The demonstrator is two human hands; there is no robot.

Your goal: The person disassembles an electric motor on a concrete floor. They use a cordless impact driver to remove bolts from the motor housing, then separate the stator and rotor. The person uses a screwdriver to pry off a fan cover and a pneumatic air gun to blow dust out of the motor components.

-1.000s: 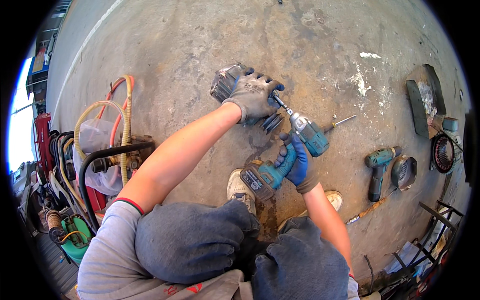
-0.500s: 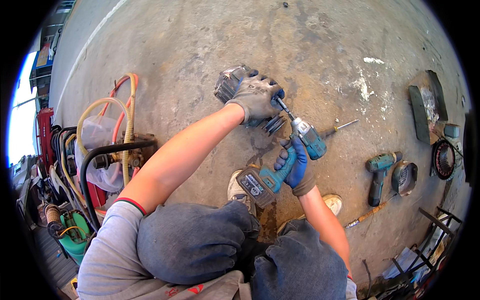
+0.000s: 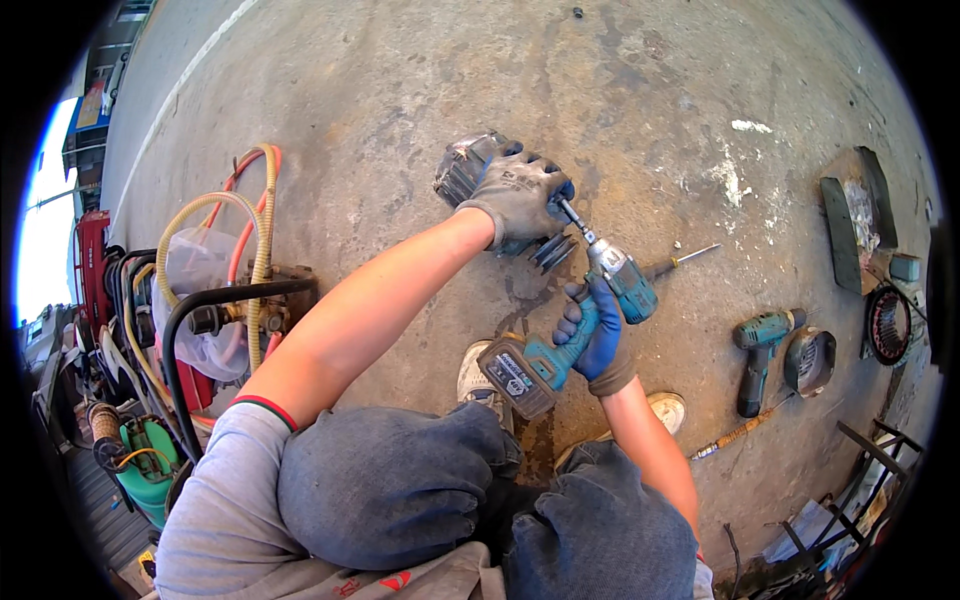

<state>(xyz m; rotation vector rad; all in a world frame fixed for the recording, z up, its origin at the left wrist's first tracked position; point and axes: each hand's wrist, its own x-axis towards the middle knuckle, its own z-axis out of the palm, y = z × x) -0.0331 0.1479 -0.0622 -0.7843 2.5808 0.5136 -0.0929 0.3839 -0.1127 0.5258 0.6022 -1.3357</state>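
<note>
My right hand [image 3: 597,335], in a blue-and-grey glove, grips the handle of a teal cordless impact driver [image 3: 627,284]. Its long socket bit points up and left, and the tip ends at the fingers of my left hand [image 3: 522,190]. That hand wears a grey glove and wraps over the top of a dark machine part [image 3: 462,170] on the floor. A black grooved pulley [image 3: 553,252] shows below the glove. What the bit's tip touches is hidden by my left fingers. A screwdriver [image 3: 682,259] lies just behind the driver.
To the right lie a teal drill [image 3: 757,350], a metal ring housing [image 3: 809,361], a round copper-wound stator [image 3: 888,325] and a bent dark metal cover [image 3: 850,225]. At left stand a pump with hoses [image 3: 265,315], a black bar [image 3: 190,310] and a green tank [image 3: 148,465].
The whole scene shifts slightly to the right in view. Both hands keep their holds, and the driver stays at nearly the same angle against the machine part.
</note>
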